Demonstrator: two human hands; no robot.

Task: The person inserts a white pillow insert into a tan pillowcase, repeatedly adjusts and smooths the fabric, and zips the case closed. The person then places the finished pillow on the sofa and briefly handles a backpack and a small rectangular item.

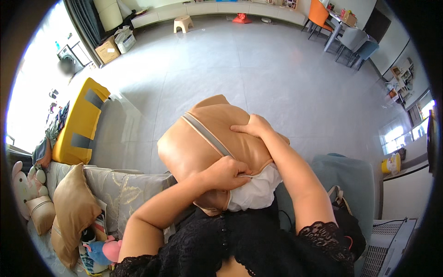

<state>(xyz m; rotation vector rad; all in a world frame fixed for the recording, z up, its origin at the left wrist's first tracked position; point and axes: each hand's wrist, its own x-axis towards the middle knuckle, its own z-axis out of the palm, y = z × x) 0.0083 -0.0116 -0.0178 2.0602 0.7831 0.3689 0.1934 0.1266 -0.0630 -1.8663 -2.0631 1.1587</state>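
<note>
A tan, satin-like cushion cover (177,145) with a grey stripe lies plump across my lap. At its near end the opening gapes, and a white inner pillow (256,190) bulges out of it. My left hand (225,173) is closed on the cover's edge at this opening, right beside the white fabric. On the right side my right hand (254,126) grips the cover, thumb pressed on top and the other fingers mostly hidden. The cover's underside is out of sight.
A patterned sofa (138,189) on my left bears tan cushions (76,207) and plush toys (99,251). Beyond stands a yellow-and-grey covered piece (78,122). On the right are a blue-grey seat (348,173) and a black bag (346,221). A small stool (183,22) stands far off.
</note>
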